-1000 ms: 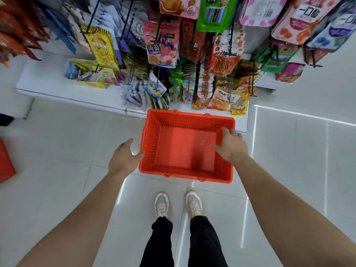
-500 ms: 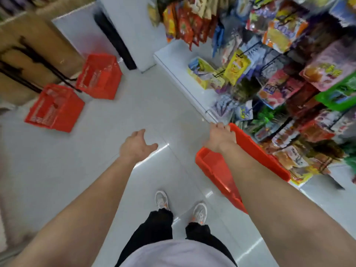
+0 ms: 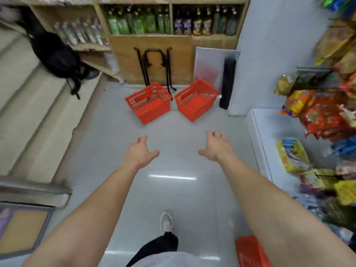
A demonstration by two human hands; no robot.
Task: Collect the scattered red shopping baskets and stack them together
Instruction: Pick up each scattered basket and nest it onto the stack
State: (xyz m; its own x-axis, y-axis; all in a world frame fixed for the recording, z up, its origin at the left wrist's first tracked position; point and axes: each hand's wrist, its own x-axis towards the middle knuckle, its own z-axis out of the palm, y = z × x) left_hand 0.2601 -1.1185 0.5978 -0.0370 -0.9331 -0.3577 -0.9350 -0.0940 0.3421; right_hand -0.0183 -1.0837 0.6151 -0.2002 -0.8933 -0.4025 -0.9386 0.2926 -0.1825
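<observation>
Red plastic touches neither hand: the left hand [image 3: 139, 153] and the right hand [image 3: 215, 147] both reach forward over the pale floor [image 3: 173, 199] with fingers spread and thumbs turned inward, holding nothing. That spread suggests readiness to take a basket by two of its sides.

Ahead, well apart from the fingertips, two baskets stand upright on the floor. The left basket [image 3: 149, 103] and the right basket [image 3: 196, 100] are just beside each other, at the foot of a folded table [image 3: 152, 56] that leans on the drinks shelf [image 3: 138, 22].

A third basket [image 3: 250, 251] sits by the person's right side, partly hidden behind the right forearm. It probably serves as the base of the stack. Snack packets [image 3: 317, 112] crowd the rack on the right, leaving a narrow aisle.
</observation>
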